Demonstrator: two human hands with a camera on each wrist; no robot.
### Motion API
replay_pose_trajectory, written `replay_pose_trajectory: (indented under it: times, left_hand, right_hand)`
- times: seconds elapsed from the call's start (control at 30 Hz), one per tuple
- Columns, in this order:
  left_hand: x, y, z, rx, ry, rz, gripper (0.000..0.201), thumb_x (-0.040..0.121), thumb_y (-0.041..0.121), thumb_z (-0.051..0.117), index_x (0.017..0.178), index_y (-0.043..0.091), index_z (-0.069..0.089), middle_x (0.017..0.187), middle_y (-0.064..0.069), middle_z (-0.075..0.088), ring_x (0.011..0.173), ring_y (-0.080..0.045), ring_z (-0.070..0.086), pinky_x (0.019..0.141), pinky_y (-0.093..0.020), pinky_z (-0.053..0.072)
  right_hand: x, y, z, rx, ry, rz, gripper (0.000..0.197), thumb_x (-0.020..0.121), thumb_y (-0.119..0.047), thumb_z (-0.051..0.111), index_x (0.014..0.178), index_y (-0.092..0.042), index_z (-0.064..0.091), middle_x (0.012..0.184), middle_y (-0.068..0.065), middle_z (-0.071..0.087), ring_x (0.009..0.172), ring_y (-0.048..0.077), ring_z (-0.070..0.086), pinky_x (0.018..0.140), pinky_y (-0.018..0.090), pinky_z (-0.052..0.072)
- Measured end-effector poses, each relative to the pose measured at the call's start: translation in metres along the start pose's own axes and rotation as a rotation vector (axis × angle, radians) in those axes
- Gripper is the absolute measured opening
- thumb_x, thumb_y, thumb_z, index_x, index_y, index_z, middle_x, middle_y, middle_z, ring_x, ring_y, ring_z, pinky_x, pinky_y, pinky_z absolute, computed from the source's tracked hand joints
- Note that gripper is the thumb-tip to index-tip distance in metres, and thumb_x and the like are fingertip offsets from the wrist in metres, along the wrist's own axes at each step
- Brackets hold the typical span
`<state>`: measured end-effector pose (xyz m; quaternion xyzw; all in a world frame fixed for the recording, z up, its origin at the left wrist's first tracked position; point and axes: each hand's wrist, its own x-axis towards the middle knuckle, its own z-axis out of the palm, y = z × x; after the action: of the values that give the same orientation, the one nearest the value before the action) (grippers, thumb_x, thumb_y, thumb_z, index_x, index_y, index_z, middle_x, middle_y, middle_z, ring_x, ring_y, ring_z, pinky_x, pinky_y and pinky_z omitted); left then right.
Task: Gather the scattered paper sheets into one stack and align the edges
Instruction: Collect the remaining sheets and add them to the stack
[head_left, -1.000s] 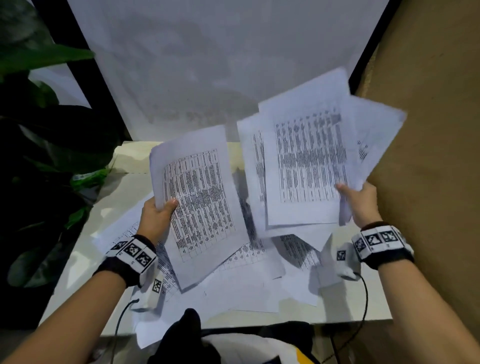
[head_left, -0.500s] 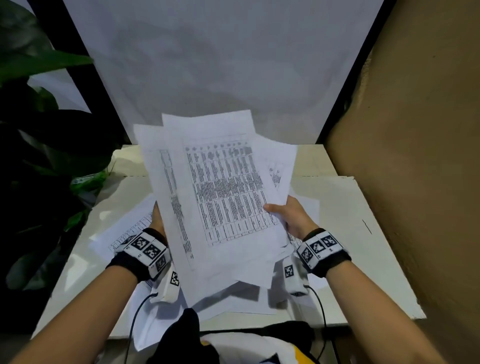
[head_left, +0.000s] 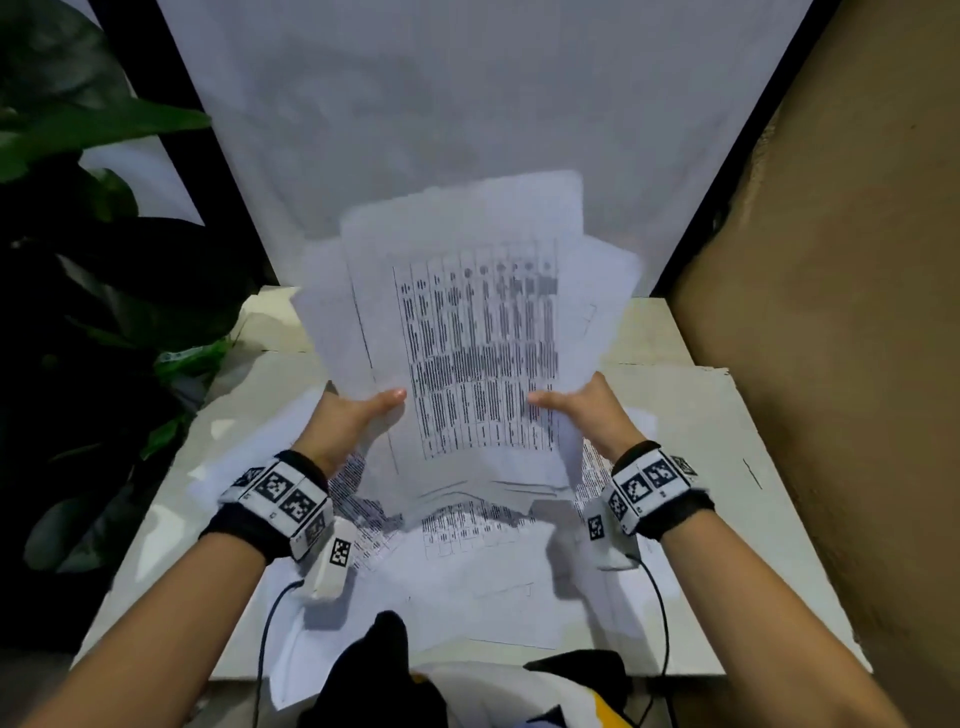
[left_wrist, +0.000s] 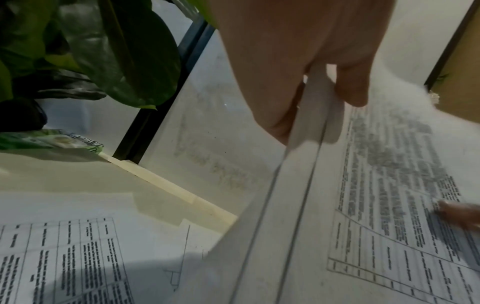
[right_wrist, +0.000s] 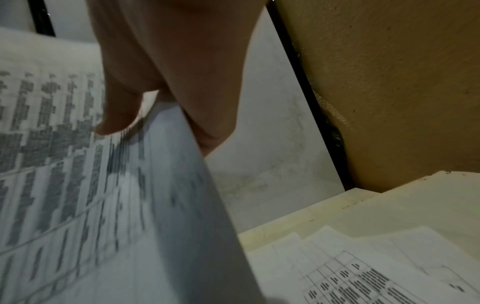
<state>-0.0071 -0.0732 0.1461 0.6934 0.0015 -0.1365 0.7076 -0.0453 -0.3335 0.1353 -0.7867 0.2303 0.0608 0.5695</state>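
A bundle of printed sheets (head_left: 467, 332) is held up above the table, fanned and uneven at its top and side edges. My left hand (head_left: 358, 415) grips its left edge, thumb on the printed face; the left wrist view shows the thumb (left_wrist: 350, 86) in front and fingers behind the paper (left_wrist: 389, 205). My right hand (head_left: 576, 410) grips the right edge the same way, its thumb (right_wrist: 119, 111) lying on the top sheet (right_wrist: 64, 164). More printed sheets (head_left: 467, 551) lie scattered flat on the table under the bundle.
The white table (head_left: 727, 467) meets a pale back panel (head_left: 467, 104) and a brown wall (head_left: 831, 312) on the right. A leafy plant (head_left: 78, 260) stands at the left. Dark clothing (head_left: 384, 670) is at the near edge. Loose sheets (right_wrist: 363, 267) lie at the right.
The two separately held batches have come together into one bundle. My right hand moved left toward the middle, and both hands now hold the same bundle, raised more upright.
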Motion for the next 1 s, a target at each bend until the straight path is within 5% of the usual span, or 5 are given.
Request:
replay_pose_trajectory:
  times: [0.2, 0.3, 0.67, 0.9, 1.0]
  left_hand:
    - [0.003, -0.006, 0.003, 0.059, -0.038, 0.020, 0.054, 0.044, 0.052, 0.081, 0.088, 0.027, 0.061, 0.078, 0.011, 0.073, 0.089, -0.013, 0.066, 0.083, -0.033, 0.051]
    - [0.004, -0.008, 0.003, 0.059, -0.085, 0.051, 0.083, 0.023, 0.066, 0.079, 0.095, 0.029, 0.058, 0.090, 0.011, 0.070, 0.088, -0.008, 0.065, 0.079, -0.027, 0.051]
    - [-0.003, 0.012, 0.011, -0.024, -0.123, 0.189, 0.077, 0.033, 0.059, 0.081, 0.100, 0.031, 0.056, 0.090, 0.013, 0.072, 0.087, 0.000, 0.067, 0.079, -0.023, 0.055]
    - [-0.009, 0.026, 0.016, -0.051, -0.105, 0.319, 0.061, 0.043, 0.059, 0.078, 0.094, 0.029, 0.064, 0.084, 0.020, 0.073, 0.083, 0.002, 0.067, 0.075, -0.016, 0.053]
    - [-0.009, 0.029, 0.017, -0.047, -0.060, 0.335, 0.051, 0.047, 0.058, 0.076, 0.089, 0.029, 0.067, 0.081, 0.019, 0.073, 0.081, 0.000, 0.067, 0.076, -0.017, 0.053]
  right_hand:
    - [-0.002, -0.010, -0.001, 0.142, 0.042, -0.140, 0.070, 0.070, -0.020, 0.076, 0.125, -0.001, 0.037, 0.103, 0.005, 0.059, 0.101, 0.017, 0.057, 0.104, 0.031, 0.039]
    - [-0.013, -0.017, -0.001, 0.151, -0.041, -0.237, 0.035, 0.073, -0.008, 0.073, 0.098, -0.016, 0.051, 0.089, -0.009, 0.060, 0.085, 0.002, 0.058, 0.098, 0.023, 0.043]
    - [-0.015, -0.026, 0.008, 0.270, -0.001, -0.423, 0.024, 0.073, -0.003, 0.071, 0.086, -0.021, 0.062, 0.084, 0.001, 0.065, 0.075, 0.004, 0.065, 0.071, 0.018, 0.055]
    - [-0.020, -0.042, 0.013, 0.419, 0.033, -0.473, 0.022, 0.058, -0.044, 0.073, 0.061, -0.025, 0.063, 0.058, -0.012, 0.063, 0.060, 0.003, 0.059, 0.065, 0.014, 0.048]
    - [-0.019, -0.050, 0.015, 0.447, 0.054, -0.490, 0.066, 0.057, -0.071, 0.064, 0.073, -0.007, 0.056, 0.069, 0.014, 0.044, 0.066, 0.023, 0.042, 0.071, 0.031, 0.037]
